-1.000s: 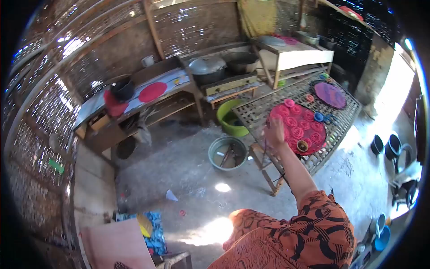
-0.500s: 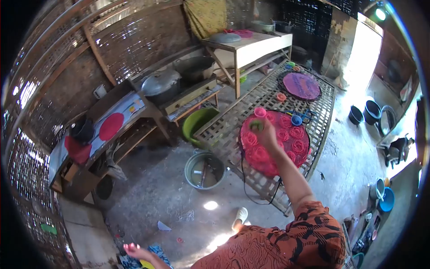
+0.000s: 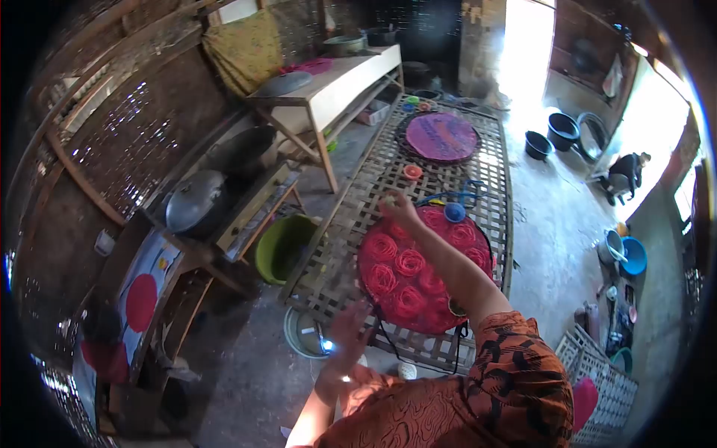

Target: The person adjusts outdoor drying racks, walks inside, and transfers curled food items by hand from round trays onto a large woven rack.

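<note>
My right hand [image 3: 399, 207] reaches over the far left edge of a round pink net-covered tray [image 3: 410, 285], fingers closed at a small pale greenish thing I cannot make out. Coiled pink noodle-like nests [image 3: 409, 262] lie spread across the tray. A blue cup [image 3: 454, 212] stands at its far edge. By my forearm at the near right edge, a dark green round thing [image 3: 455, 306] is partly hidden. My left hand [image 3: 349, 332], smeared by motion, is lifted with fingers outstretched and nothing visible in it, near the grey bucket [image 3: 296, 340].
The tray lies on a woven bamboo platform [image 3: 336, 265]. Farther along it are an orange cup [image 3: 412, 172] and a purple round tray [image 3: 442, 137]. A green tub [image 3: 278, 250] stands on the left, with a lidded pot [image 3: 196, 201] beyond. A person [image 3: 626, 178] crouches by the right doorway.
My view has swung right and moved closer to the platform. My left hand has come up from the lower left. My right hand has moved toward the tray's far left edge.
</note>
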`<control>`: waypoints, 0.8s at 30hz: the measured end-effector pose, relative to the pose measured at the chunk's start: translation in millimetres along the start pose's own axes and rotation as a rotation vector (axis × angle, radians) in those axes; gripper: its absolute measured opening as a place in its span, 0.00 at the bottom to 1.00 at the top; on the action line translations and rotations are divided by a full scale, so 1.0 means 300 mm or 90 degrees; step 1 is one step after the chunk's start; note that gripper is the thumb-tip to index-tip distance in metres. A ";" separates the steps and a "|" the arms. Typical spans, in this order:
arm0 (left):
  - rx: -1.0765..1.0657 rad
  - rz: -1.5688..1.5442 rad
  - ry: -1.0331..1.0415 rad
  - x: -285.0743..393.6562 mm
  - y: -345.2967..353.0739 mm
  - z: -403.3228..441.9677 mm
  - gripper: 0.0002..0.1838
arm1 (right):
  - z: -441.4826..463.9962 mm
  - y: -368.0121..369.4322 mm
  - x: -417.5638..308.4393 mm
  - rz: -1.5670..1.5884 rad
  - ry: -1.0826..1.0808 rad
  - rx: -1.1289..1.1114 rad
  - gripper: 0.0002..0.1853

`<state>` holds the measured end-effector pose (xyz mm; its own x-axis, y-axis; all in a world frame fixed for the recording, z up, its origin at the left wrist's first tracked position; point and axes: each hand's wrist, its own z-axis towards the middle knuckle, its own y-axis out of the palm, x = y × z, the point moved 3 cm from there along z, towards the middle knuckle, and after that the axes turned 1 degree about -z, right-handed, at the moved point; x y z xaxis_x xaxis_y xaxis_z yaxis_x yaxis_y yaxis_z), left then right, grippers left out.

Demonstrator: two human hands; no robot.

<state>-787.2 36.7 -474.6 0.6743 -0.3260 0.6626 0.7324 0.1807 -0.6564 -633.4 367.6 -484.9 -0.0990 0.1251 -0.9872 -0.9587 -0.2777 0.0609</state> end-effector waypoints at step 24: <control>-0.072 -0.104 0.165 -0.310 0.042 0.395 0.24 | 0.514 -0.390 0.152 -0.670 -0.080 0.086 0.38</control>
<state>-829.5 179.2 -501.9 0.4916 -0.5707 0.6578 0.8041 0.0075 -0.5945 -567.0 552.8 -514.3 0.7763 0.3396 -0.5311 -0.5988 0.1340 -0.7896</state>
